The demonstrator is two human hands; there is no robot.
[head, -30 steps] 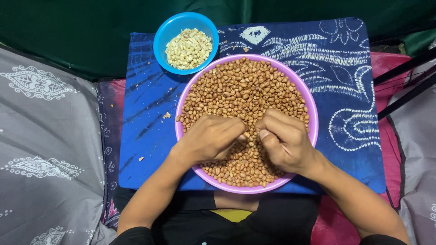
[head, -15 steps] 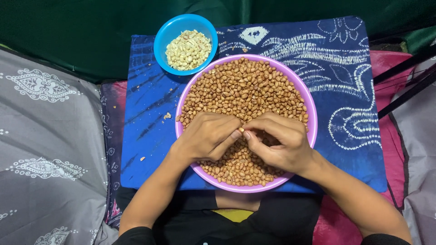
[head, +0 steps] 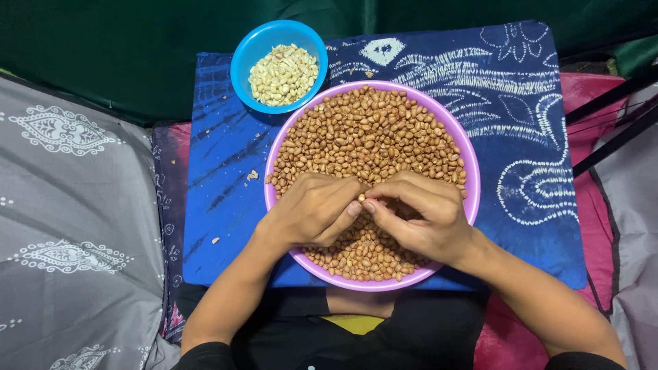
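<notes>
Blue batik cloth [head: 226, 171] underneath; I've got both hands, left hand [head: 312, 209] and right hand [head: 425, 219], pinching one peanut [head: 361, 198], the small blue bowl [head: 245, 58] only part-filled with peeled ones, the pink basin [head: 473, 192] looking mostly unpeeled

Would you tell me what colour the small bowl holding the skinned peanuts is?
The small bowl is bright blue, seen clearly in the head view.

The cloth [head: 226, 178] left of the basin [head: 274, 164] lies open; the blue bowl [head: 241, 62] blocks the far-left corner.
</notes>
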